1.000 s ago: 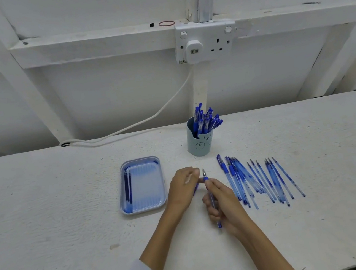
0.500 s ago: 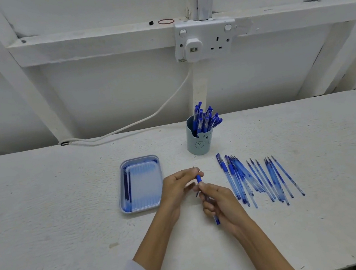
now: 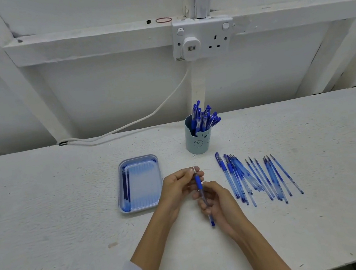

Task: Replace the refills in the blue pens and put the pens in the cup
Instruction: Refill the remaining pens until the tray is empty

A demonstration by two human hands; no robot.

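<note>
Since a second before, the blue grip section, which had sat off-line under the left fingers, had come into line with the barrel, and the pen's point had swung slightly leftward in front of the cup.

Nearest the wearer, the right hand (image 3: 221, 201) was curled round the clear barrel of the blue pen (image 3: 198, 182). The pen's blue rear end stuck out below the fist, on the side away from the cup. Just beyond, the left hand (image 3: 179, 184) pinched the metal tip between thumb and fingertips, its other fingers loosely bent. It looked as if the tip section was being screwed home, though no thread could be made out.

The pen's long axis ran near to far, slightly tilted, with its point aimed almost straight at the cup (image 3: 198, 142). The cup stood well beyond the tip, with bare table (image 3: 70, 217) between them. The left hand was the closer to the cup, but the right had the fuller hold on the barrel, so the carry would probably fall to it.

Left of and in front of the cup lay the blue tray (image 3: 138, 158), with dark refills (image 3: 125, 187) along the wall farthest from the cup. Right of and in front of the cup lay the loose row of pens and refills (image 3: 257, 176). Finished pens (image 3: 203, 118) stood bunched in the cup.
</note>
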